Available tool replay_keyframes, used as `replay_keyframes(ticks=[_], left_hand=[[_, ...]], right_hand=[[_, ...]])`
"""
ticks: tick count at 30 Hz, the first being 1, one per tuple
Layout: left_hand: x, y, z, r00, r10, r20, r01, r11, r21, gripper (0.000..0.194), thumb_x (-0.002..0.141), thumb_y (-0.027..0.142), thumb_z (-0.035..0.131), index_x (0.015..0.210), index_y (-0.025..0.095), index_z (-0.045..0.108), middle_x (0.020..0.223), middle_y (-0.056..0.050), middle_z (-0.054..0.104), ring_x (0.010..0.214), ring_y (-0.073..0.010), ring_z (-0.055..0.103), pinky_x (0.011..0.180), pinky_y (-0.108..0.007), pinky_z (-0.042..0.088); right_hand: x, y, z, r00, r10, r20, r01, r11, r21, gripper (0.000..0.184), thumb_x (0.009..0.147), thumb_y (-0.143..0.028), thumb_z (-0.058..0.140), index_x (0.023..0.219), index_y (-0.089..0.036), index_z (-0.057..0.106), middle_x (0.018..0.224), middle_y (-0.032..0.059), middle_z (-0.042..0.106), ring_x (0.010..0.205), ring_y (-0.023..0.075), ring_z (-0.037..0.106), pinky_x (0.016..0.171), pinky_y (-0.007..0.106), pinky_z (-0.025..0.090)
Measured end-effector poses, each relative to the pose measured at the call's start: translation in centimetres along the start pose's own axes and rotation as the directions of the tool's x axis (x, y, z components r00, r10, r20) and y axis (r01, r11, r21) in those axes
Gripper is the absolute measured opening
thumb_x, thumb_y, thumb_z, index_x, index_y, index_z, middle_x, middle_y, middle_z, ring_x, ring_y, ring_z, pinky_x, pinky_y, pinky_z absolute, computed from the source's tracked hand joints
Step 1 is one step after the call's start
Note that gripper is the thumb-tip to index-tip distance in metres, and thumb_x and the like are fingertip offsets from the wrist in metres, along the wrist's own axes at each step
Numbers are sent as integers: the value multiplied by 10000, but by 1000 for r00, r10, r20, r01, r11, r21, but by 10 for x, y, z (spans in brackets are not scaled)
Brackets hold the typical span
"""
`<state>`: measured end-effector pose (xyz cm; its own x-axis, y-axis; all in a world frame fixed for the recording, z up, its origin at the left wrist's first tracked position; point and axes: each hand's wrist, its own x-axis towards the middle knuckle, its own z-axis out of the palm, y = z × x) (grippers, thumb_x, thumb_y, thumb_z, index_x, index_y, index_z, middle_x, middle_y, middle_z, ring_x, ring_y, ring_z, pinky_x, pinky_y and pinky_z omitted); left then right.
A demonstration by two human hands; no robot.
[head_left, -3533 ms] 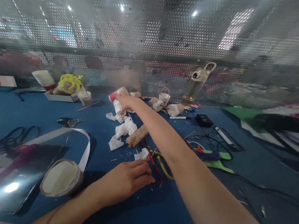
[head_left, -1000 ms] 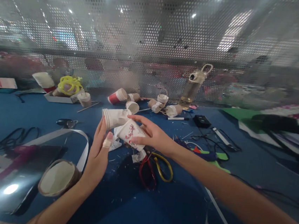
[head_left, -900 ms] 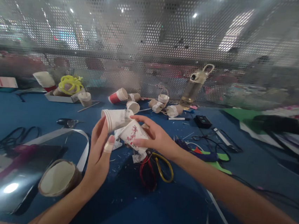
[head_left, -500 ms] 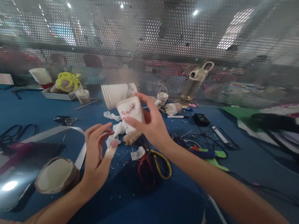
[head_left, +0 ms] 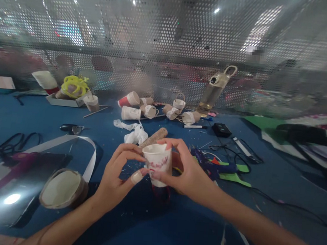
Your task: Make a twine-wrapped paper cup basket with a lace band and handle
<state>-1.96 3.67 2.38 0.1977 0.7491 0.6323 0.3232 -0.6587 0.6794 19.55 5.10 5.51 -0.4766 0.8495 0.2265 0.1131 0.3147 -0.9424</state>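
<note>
A white paper cup with a pinkish-red print is held roughly upright above the table. My right hand grips it from the right, thumb on the front and fingers at the rim and far side. From the left, my left hand meets the cup's side with curved fingertips and a bandaged thumb. Behind the cup lies a roll of brown twine, partly covered by it. Scissors with red and yellow handles are mostly hidden underneath. Crumpled white tissue lies just beyond my left hand.
White cups, a red-and-white cup and small twine-handled baskets line the back near a bottle. A wrapped round container sits left. Glue gun and cables lie right. A perforated panel stands behind.
The white cups that my right hand carried with the printed cup now lie at the back. My right hand has brought the printed cup nearer and turned it upright; my left hand has moved to it.
</note>
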Motion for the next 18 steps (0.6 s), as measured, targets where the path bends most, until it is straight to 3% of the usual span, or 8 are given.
replay_keyframes(ticks=[3, 7, 12, 15, 18], left_hand=[[-3, -2, 7, 988, -101, 114, 124, 970, -208, 441, 849, 297, 749, 1223, 265, 517, 1308, -93, 494, 1201, -256, 543, 930, -374, 550], [-7, -2, 10, 952, -138, 274, 199, 958, -208, 711, 817, 321, 788, 1408, 324, 394, 1410, -119, 473, 1264, -304, 540, 1021, -451, 519], [-5, 1, 5, 882, -46, 469, 103, 990, -96, 691, 823, 347, 784, 1416, 318, 431, 1472, -139, 410, 1420, -356, 388, 1135, -522, 412], [-5, 5, 4, 847, 2, 531, 47, 996, -79, 711, 832, 352, 776, 1437, 328, 402, 1494, -131, 373, 1429, -328, 386, 1168, -503, 376], [-5, 8, 4, 826, 32, 562, 26, 995, -95, 605, 821, 374, 784, 1350, 304, 498, 1474, -122, 378, 1374, -304, 448, 1136, -455, 424]], right_hand=[[-18, 1, 2, 998, -47, -38, 39, 983, -178, 427, 823, -344, 780, 1073, -247, 447, 1414, 115, 450, 1260, 268, 544, 1036, 430, 492], [-32, 2, 3, 997, -76, 27, 80, 933, -351, 435, 803, -372, 804, 1026, -260, 448, 1494, 105, 395, 1370, 286, 448, 1104, 464, 425], [-50, 3, 5, 997, -50, 66, 74, 903, -423, 355, 862, -321, 749, 1065, -270, 463, 1545, 90, 363, 1451, 267, 364, 1137, 452, 403], [-61, 6, 7, 996, -69, 62, 89, 897, -433, 363, 871, -275, 731, 1113, -276, 460, 1557, 97, 358, 1471, 273, 331, 1158, 488, 380], [-70, 6, 9, 994, -81, 69, 104, 883, -459, 359, 877, -248, 716, 1122, -286, 456, 1562, 98, 352, 1482, 284, 315, 1150, 515, 391]])
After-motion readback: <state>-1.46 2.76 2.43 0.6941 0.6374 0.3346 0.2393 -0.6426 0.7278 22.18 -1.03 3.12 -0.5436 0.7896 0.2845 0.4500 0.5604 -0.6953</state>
